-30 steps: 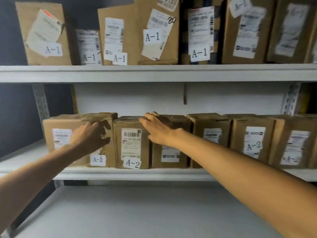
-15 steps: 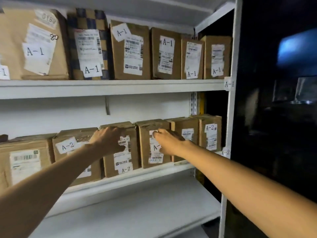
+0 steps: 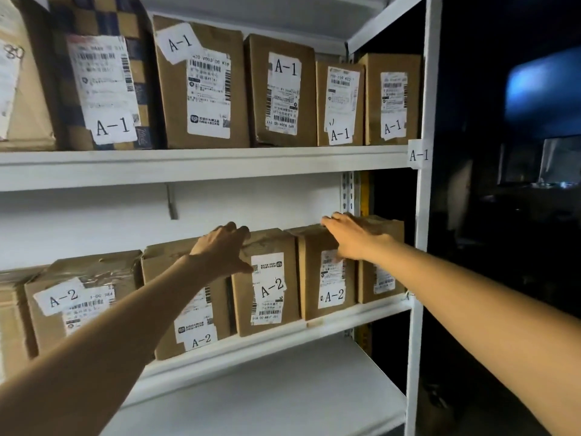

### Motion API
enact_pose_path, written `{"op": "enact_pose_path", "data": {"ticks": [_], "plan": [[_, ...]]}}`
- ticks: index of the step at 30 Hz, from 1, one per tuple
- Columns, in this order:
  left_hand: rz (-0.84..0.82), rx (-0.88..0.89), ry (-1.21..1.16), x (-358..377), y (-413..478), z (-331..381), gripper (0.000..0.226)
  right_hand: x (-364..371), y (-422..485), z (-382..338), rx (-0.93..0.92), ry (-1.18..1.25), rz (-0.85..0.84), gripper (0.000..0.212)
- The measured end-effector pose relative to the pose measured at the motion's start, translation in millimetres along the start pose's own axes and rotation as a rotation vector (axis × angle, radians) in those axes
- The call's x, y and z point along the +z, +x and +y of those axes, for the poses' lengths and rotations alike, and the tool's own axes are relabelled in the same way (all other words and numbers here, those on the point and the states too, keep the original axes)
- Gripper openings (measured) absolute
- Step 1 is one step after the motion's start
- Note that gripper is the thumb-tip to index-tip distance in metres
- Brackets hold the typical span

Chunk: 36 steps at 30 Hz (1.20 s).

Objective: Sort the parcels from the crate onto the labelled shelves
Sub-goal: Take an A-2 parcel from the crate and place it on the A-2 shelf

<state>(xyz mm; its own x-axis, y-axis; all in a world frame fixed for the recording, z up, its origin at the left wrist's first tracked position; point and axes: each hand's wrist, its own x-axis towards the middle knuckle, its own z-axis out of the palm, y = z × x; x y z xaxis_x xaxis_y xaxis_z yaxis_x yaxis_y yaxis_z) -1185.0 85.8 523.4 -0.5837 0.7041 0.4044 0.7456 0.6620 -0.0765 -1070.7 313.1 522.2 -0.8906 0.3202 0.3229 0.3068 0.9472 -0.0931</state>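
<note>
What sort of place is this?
Probably a parcel storeroom or sorting depot: white metal shelving holds rows of brown cardboard parcels with barcoded shipping labels, marked A-1 above and A-2 below, and a matching A-1 paper tag sits on the shelf post.

Top shelf (image 3: 204, 158): row of A-1 parcels (image 3: 204, 86) standing side by side, running right to the post (image 3: 421, 215). A-1 tag (image 3: 418, 155) on the post at that shelf's level. Middle shelf (image 3: 361, 311) below: row of A-2 parcels (image 3: 267, 297), packed close, last one beside the post. Left hand (image 3: 220, 250) at the top edge where two mid-row parcels meet. Right hand (image 3: 352, 237) over the tops of the two rightmost. Bottom shelf (image 3: 267, 388) beneath.
</note>
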Motion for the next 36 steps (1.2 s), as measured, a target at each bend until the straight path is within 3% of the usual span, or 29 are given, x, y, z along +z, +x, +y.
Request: {"op": "enact_pose_path", "data": {"ticks": [3,5,11,15,18,20,22,24,28,31,36], "plan": [[-0.068,-0.030,-0.013,17,25,17,0.086,15,32,5,-0.093,0.158,-0.071,0.092],[-0.094,-0.054,-0.033,31,41,26,0.090,33,49,12,-0.146,0.216,-0.113,0.084],[0.080,-0.092,-0.032,50,54,26,0.064,60,66,28,-0.240,0.131,-0.001,0.072],[0.029,-0.075,0.007,42,58,26,0.068,41,68,43,-0.346,0.072,-0.037,0.104],[-0.055,-0.107,-0.021,33,57,22,0.094,22,78,70,-0.287,0.093,0.011,0.126],[-0.114,-0.197,0.030,24,49,12,0.114,15,82,95,-0.182,-0.030,-0.107,0.141],[-0.196,-0.308,0.149,19,34,-3,0.117,19,82,112,-0.121,-0.189,-0.239,0.146],[-0.218,-0.321,0.220,21,19,-16,0.109,31,79,117,-0.061,-0.157,-0.241,0.135],[-0.065,-0.299,0.314,30,6,-28,0.088,30,83,119,-0.077,-0.105,-0.180,0.104],[-0.032,-0.310,0.314,31,6,-32,0.075,22,81,123,-0.062,-0.115,-0.176,0.098],[-0.109,-0.268,0.128,16,-6,-41,0.089,3,88,82,-0.045,-0.162,-0.316,0.081]]}}
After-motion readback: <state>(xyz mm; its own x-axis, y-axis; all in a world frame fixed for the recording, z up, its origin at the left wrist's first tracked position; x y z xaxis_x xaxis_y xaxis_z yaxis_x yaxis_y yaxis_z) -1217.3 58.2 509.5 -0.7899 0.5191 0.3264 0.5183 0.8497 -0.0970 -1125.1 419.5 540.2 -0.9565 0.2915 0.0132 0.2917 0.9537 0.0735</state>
